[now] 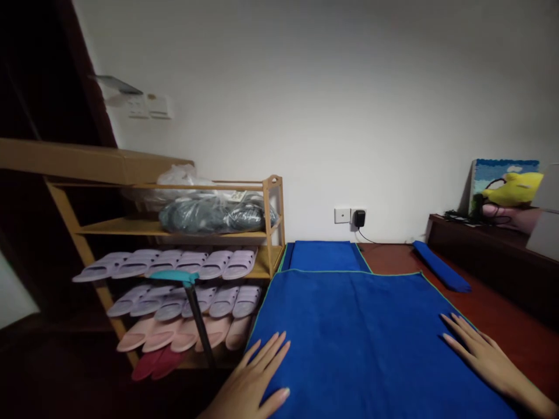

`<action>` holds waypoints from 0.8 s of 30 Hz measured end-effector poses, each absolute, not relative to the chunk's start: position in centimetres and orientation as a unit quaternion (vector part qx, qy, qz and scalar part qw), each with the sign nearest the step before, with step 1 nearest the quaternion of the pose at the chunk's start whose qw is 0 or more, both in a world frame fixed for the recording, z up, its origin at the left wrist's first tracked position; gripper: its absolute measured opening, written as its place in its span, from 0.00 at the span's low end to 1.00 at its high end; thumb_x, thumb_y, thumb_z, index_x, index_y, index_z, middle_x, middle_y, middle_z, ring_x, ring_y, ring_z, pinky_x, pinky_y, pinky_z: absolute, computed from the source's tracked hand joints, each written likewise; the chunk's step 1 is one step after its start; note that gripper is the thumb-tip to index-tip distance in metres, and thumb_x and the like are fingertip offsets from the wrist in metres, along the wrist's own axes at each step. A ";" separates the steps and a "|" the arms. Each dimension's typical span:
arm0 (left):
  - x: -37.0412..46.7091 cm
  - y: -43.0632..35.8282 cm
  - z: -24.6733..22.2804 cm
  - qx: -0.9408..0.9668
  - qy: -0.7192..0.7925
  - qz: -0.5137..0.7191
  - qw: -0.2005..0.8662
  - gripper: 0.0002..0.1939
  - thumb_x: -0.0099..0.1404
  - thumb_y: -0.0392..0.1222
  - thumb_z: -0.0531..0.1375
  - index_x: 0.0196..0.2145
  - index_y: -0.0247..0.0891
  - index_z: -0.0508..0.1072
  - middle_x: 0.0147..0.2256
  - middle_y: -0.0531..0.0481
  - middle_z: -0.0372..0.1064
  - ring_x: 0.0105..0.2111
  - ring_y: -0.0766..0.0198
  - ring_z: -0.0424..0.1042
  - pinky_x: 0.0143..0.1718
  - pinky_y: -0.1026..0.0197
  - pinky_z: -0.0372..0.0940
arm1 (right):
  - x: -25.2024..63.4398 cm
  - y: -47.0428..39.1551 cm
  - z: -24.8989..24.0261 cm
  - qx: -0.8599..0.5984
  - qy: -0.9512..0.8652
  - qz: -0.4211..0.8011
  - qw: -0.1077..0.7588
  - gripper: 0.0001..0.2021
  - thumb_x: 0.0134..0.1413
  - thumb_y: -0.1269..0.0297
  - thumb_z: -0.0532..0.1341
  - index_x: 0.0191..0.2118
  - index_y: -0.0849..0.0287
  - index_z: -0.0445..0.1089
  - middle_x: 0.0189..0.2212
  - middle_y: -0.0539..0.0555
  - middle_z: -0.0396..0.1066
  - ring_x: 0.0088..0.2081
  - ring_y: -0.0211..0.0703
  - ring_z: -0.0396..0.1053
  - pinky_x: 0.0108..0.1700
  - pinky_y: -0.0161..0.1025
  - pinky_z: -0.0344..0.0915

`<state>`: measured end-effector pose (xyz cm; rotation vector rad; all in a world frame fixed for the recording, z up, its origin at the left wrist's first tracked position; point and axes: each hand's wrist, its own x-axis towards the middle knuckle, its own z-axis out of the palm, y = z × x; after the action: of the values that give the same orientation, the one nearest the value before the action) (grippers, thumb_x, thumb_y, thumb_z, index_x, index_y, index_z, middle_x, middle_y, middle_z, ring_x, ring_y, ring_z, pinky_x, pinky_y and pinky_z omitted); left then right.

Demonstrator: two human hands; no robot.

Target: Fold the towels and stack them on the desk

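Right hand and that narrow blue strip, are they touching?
Apart. The head view shows red surface between the right hand and the narrow blue strip.

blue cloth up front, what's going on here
A person's left hand and right hand lie open on the spread blue cloth, one near each side edge; neither grips it. More cloth lies beyond, by the wall, with a blue strip to the right and a slipper rack left.

The person's left hand [251, 378] is lying palm down, its fingers [278, 359] fanning forward and rightward, the thumb [275, 401] standing apart. The right hand [484, 355], also facing palm down, is pointing forward and leftward, its bare wrist [524, 387] extending behind.
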<state>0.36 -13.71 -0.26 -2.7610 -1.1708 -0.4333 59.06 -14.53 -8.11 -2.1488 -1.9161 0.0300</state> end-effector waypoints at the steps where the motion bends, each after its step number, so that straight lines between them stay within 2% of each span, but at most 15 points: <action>1: 0.4 -13.8 0.0 -0.911 -0.386 -0.137 0.047 0.34 0.69 0.51 0.52 0.66 0.52 0.38 0.64 0.52 0.46 0.61 0.53 0.54 0.59 0.50 0.55 | 59.2 -14.8 -8.0 -0.740 -0.661 0.006 0.125 0.35 0.55 0.38 0.45 0.66 0.45 0.47 0.65 0.48 0.43 0.66 0.49 0.40 0.63 0.54 0.48; 8: -0.3 -14.9 1.1 -0.918 -0.386 -0.094 -0.009 0.32 0.71 0.51 0.49 0.66 0.51 0.36 0.66 0.52 0.39 0.64 0.54 0.46 0.61 0.47 0.50 | 59.9 -15.3 -7.6 -0.731 -0.673 -0.002 0.112 0.34 0.57 0.39 0.43 0.66 0.45 0.45 0.66 0.49 0.42 0.66 0.49 0.41 0.62 0.55 0.48; 12: -0.4 -13.6 2.1 -0.899 -0.419 -0.126 0.003 0.31 0.71 0.52 0.47 0.66 0.52 0.36 0.66 0.52 0.37 0.64 0.54 0.44 0.61 0.48 0.50 | 59.9 -14.9 -6.4 -0.735 -0.667 -0.012 0.119 0.34 0.57 0.39 0.42 0.66 0.44 0.45 0.66 0.50 0.40 0.66 0.49 0.40 0.62 0.54 0.49; 15: 0.0 -12.2 2.4 -0.878 -0.448 -0.166 0.027 0.32 0.72 0.53 0.46 0.66 0.49 0.36 0.66 0.49 0.36 0.65 0.52 0.42 0.61 0.44 0.47 | 60.2 -14.4 -6.2 -0.740 -0.662 -0.014 0.118 0.36 0.56 0.38 0.43 0.66 0.47 0.44 0.67 0.51 0.38 0.66 0.49 0.38 0.63 0.55 0.47; 18: 0.3 -11.8 1.6 -0.894 -0.425 -0.143 0.010 0.32 0.71 0.54 0.47 0.66 0.50 0.38 0.66 0.49 0.39 0.64 0.51 0.45 0.61 0.43 0.48 | 61.6 -14.0 -7.2 -0.742 -0.661 0.013 0.109 0.35 0.56 0.38 0.41 0.66 0.46 0.44 0.66 0.50 0.39 0.66 0.49 0.38 0.63 0.56 0.45; 21: 0.2 -12.2 0.6 -0.906 -0.409 -0.113 -0.012 0.31 0.70 0.55 0.48 0.66 0.52 0.41 0.65 0.51 0.42 0.63 0.52 0.47 0.60 0.43 0.49 | 63.0 -12.8 -7.2 -0.755 -0.650 0.042 0.081 0.33 0.55 0.37 0.42 0.63 0.43 0.53 0.66 0.49 0.44 0.66 0.51 0.41 0.62 0.59 0.44; 24: 0.2 -12.6 0.3 -0.903 -0.414 -0.113 -0.013 0.30 0.70 0.55 0.47 0.66 0.52 0.43 0.65 0.51 0.43 0.63 0.52 0.47 0.61 0.43 0.49 | 62.9 -9.6 -5.0 -0.782 -0.619 0.010 0.075 0.34 0.52 0.35 0.42 0.57 0.47 0.63 0.66 0.51 0.42 0.65 0.55 0.44 0.62 0.61 0.43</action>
<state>0.16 -12.60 0.27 -2.8624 -1.3107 -0.3565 62.90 -9.62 -5.00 -2.3461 -1.8553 0.0301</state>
